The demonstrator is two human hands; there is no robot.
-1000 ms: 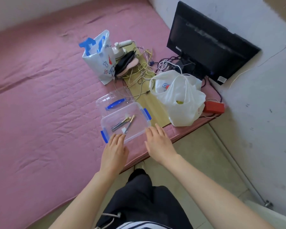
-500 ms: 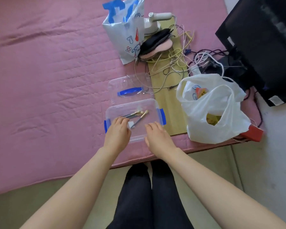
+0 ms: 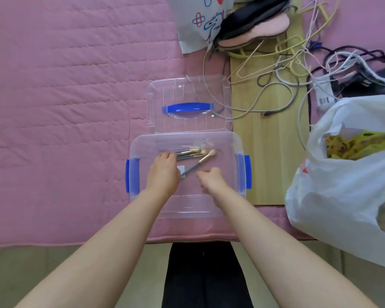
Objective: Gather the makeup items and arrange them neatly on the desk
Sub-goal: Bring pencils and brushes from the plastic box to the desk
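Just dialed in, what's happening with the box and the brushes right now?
A person is reaching with both hands into an open clear plastic box on the pink mattress. The left hand is at the handle ends of a small bundle of makeup brushes; whether it grips them is unclear. The right hand hovers half curled beside a single brush lying diagonally. The lid lies just behind the box. No brush is out yet.

No legible text anywhere. White paper bag (image 3: 193, 23), far centre, carried blue and red drawn motifs, no words readable. Yellow packaging (image 3: 360, 144) inside white plastic bag (image 3: 342, 196), right, showed dark print too blurred to read. Small white sticker (image 3: 181, 170) in clear box (image 3: 236, 141): blank or unreadable.
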